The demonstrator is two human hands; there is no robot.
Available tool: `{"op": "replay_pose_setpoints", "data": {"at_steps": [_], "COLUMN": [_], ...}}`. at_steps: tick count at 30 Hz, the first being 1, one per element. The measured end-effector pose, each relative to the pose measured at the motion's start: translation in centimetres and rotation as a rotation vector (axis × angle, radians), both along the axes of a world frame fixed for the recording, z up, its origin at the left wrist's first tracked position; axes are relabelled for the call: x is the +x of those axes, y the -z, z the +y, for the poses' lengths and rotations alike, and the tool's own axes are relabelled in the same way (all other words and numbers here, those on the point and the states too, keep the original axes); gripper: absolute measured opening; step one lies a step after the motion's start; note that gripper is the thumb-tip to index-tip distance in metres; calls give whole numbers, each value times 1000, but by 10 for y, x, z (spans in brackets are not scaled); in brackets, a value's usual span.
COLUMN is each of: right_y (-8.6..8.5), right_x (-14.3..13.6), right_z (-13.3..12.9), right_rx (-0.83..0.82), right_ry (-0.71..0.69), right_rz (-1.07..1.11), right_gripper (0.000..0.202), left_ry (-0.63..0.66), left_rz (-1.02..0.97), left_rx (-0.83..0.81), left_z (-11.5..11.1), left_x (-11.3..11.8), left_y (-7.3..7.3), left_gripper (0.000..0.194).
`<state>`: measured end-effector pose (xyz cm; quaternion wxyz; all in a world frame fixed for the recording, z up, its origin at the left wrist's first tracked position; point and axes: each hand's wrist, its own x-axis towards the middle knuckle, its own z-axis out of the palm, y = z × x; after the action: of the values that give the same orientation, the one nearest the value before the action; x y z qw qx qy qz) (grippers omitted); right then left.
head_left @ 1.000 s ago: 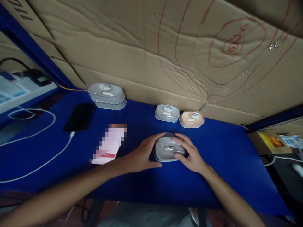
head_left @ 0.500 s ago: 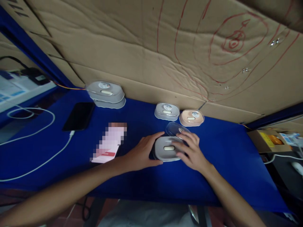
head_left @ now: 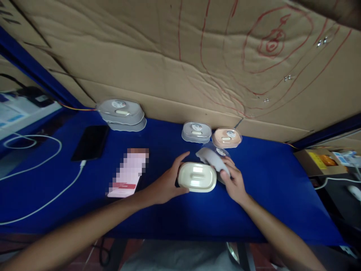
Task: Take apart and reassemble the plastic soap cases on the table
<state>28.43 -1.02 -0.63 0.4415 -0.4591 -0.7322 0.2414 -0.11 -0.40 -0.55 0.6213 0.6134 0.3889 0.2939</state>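
On the blue table sits a cream oval container [head_left: 197, 177] with a raised ridge in its middle. My left hand [head_left: 169, 181] curves round its left side, thumb at the lower edge and fingers at the upper edge. Just right of the container, my right hand [head_left: 233, 180] grips a light grey lid [head_left: 213, 159], tilted steeply on its side. Behind that lid lies a clear plastic cover [head_left: 221, 151] with a round sticker, partly hidden by the lid and my fingers.
At the back stand a grey covered container [head_left: 196, 132], a peach one [head_left: 226, 138] and a grey stack [head_left: 122, 113]. To the left lie a lit phone [head_left: 126, 175] and a black phone [head_left: 90, 143] on a white cable [head_left: 67, 193]. A cardboard wall [head_left: 126, 49] rises behind.
The grey lid has come off the container and is now tilted in my right hand, showing the cream surface beneath. My left hand stays at the container's left side. The view has shifted slightly.
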Motion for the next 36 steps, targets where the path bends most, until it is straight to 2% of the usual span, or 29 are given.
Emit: {"op": "replay_pose_setpoints", "data": {"at_steps": [2,4,6,7,9,12,14,17,21,26,28,32,36], "right_y": [2,5,6,6,5,0,-4,-6,-5,0,2,5,9], "right_x": [2,4,4,4,2,-6,-13,-20,-19,-9,-1,19,33], "right_z": [1,2,2,1,-2,-11,-16,-20,-16,-7,-1,15,26], "right_rx": [-160,-289,-298,-274,-185,-5,97,181,195,158,164,83,41], "right_ry": [134,224,248,245,187,-34,-165,-238,-336,-354,-285,-7,-23], "right_rz": [181,341,368,337,219,-42,-270,-495,-630,-682,-692,-715,-758], "right_gripper": [49,58,62,61,56,41,42,44,43,50,57,71,72], "left_ry": [-39,-111,-178,-195,-206,-199,-180,-140,-149,-197,-199,-172,-201], "left_rz": [-96,-173,-245,-280,-337,-406,-440,-487,-480,-439,-443,-451,-443], "left_rx": [-284,-520,-654,-682,-690,-679,-684,-692,-664,-601,-580,-543,-574], "left_z": [5,11,15,16,15,10,7,5,5,6,8,10,8], "left_x": [-1,-3,-4,-4,-3,1,3,6,6,5,5,3,2], "left_y": [-7,-11,-12,-12,-12,-14,-16,-17,-14,-9,-11,-17,-22], "left_gripper": [116,88,60,53,52,58,56,48,51,61,59,50,47]}}
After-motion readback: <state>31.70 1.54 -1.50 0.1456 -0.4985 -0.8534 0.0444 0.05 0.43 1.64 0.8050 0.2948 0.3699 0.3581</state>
